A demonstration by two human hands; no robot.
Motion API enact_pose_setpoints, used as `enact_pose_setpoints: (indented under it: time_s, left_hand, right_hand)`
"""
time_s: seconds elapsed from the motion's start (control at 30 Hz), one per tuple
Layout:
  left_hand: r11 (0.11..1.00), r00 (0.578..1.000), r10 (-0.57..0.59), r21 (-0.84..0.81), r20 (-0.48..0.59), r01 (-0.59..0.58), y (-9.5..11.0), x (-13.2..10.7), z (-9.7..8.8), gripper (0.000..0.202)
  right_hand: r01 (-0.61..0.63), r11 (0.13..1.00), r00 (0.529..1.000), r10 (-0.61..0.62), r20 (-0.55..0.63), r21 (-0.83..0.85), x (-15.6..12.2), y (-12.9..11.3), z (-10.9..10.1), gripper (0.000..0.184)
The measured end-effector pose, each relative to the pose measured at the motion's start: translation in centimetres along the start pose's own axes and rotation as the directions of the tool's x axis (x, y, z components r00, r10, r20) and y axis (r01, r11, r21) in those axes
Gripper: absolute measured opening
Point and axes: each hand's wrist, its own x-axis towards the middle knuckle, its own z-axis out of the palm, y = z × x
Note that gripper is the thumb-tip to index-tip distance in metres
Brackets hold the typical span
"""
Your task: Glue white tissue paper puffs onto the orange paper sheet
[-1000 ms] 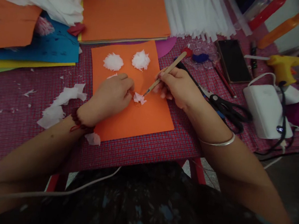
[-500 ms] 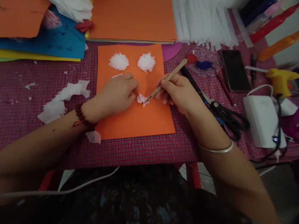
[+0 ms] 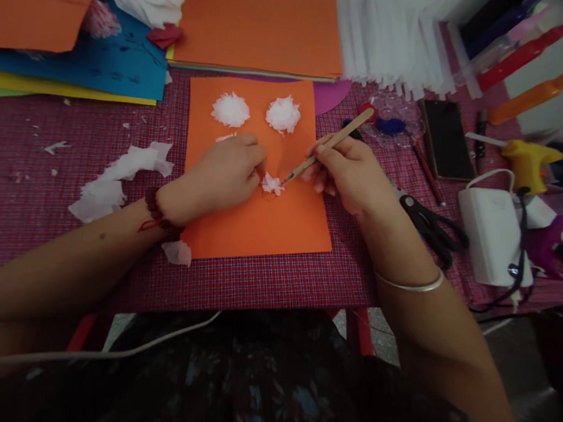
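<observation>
An orange sheet of paper [image 3: 289,232] lies on the table with two fluffy white tissue-paper tufts [image 3: 230,109] near its top. Lower on the sheet sits a small crumpled piece of white tissue paper [image 3: 273,184], beside a faint drawn ring. My right hand [image 3: 344,167] grips a flat wooden stick [image 3: 339,136], its dark lower tip just right of that piece. My left hand [image 3: 225,173] rests over the sheet's left part, fingers closed and curled close to the small piece. Its fingertips are partly hidden, so I cannot tell what they pinch.
White tissue strips [image 3: 135,163] lie left of the sheet. To the right are black scissors [image 3: 430,230], a phone [image 3: 447,140], a yellow glue gun [image 3: 530,163] and a white box with cords [image 3: 485,236]. An orange paper stack [image 3: 260,27] lies behind.
The stick's tip has drawn slightly back to the right from the small tissue piece. My left hand stays close beside it. The whole view has shifted a little.
</observation>
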Motion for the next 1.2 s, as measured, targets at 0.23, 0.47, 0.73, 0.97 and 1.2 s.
enact_pose_setpoints:
  time_s: [0.23, 0.47, 0.73, 0.97, 1.2]
  left_hand:
    - [0.999, 0.996, -0.047, 0.01, 0.082, 0.046, 0.7, 0.2, -1.2, 0.026]
    - [0.998, 0.992, -0.068, -0.01, 0.102, 0.069, 0.4, 0.4, -1.2, 0.026]
    - [0.989, 0.994, -0.061, -0.131, 0.088, 0.072, 0.3, -0.3, -3.7, 0.027]
    - [0.973, 0.932, -0.004, -0.215, 0.364, 0.088, -0.9, -7.8, -7.7, 0.024]
    - [0.996, 0.948, -0.089, 0.02, 0.306, 0.086, -0.2, -13.8, -5.0, 0.013]
  right_hand:
    - [0.046, 0.999, 0.998, -0.045, 0.048, -0.014, -1.0, -0.9, 0.4, 0.026]
    - [0.115, 0.993, 0.985, -0.109, 0.133, -0.038, -1.5, -0.9, 1.5, 0.03]
    - [0.076, 0.997, 0.996, -0.075, 0.053, -0.011, -0.7, 0.3, 1.7, 0.023]
    - [-0.031, 0.969, 0.999, 0.027, 0.017, 0.247, 0.0, 0.8, 0.7, 0.012]
    - [-0.04, 0.962, 0.999, 0.038, 0.012, 0.271, 0.0, 0.9, 0.8, 0.014]
